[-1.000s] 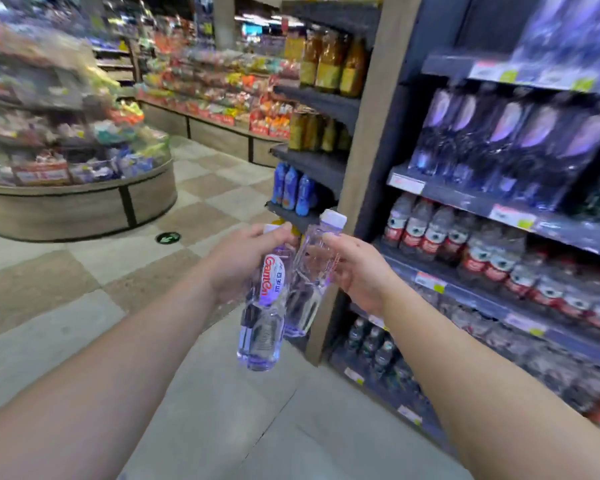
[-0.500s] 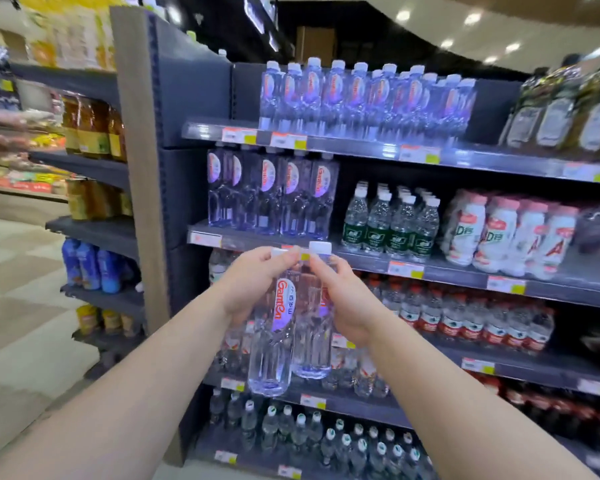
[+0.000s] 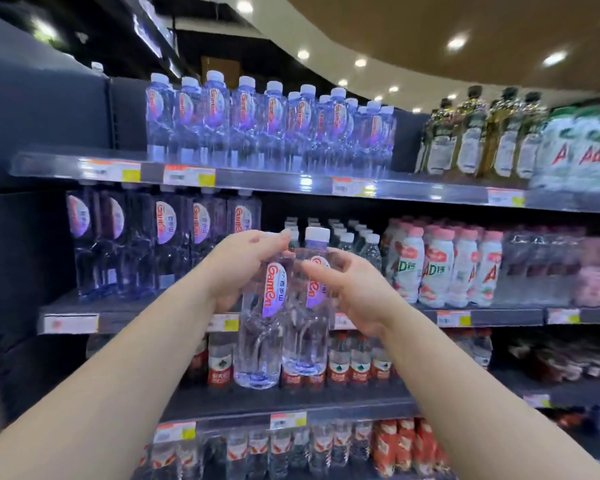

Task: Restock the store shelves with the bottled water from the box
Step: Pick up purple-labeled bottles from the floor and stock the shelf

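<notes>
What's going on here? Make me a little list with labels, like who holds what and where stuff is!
left hand: holds the left water bottle near its neck
right hand: holds the right water bottle near its top
bottles: upright, side by side, white cap showing on the right one
top shelf: same kind of water in rows
middle shelf: bigger water bottles at left, pink-capped drinks at right

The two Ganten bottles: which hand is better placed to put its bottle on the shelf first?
Probably the left hand: its bottle hangs nearest the matching large Ganten bottles on the left. The right hand and its bottle are farther right.
</notes>
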The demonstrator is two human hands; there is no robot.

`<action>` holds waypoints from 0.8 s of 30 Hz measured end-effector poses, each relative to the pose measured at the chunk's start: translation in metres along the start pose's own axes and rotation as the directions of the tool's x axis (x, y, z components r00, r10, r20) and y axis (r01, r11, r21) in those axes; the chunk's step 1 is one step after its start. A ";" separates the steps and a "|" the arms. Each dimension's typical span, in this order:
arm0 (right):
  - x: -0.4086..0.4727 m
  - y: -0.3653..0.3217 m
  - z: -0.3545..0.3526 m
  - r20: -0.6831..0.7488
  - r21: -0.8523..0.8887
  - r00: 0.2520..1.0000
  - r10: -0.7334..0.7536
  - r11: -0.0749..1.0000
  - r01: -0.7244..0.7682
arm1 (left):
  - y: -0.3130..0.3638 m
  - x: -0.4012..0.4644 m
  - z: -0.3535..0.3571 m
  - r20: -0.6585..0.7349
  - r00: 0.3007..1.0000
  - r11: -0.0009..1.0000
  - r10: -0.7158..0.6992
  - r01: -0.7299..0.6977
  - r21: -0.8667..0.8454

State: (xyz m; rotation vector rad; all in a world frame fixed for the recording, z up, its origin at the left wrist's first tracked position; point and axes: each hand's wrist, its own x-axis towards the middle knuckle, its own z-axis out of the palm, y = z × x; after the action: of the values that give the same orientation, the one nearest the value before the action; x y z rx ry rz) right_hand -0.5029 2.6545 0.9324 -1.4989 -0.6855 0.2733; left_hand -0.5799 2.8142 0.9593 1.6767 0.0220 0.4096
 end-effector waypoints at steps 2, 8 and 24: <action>0.013 -0.009 -0.012 -0.080 -0.025 0.996 -0.045 0.999 0.043 | 0.000 0.020 0.002 -0.022 1.000 1.000 0.011 -0.011 -0.027; 0.068 -0.066 -0.068 -0.215 -0.192 0.962 -0.170 0.973 0.129 | -0.006 0.068 0.010 -0.092 0.996 1.000 0.004 -0.004 -0.001; 0.232 -0.172 -0.186 -0.216 -0.281 0.856 -0.470 0.870 0.406 | 0.044 0.158 0.095 -0.281 0.952 0.992 0.119 -0.104 0.065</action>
State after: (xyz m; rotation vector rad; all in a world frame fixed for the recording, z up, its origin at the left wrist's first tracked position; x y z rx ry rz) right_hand -0.2568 2.6192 1.1686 -1.5067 -0.8296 -0.3768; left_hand -0.4154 2.7557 1.0336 1.6602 0.1516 0.7395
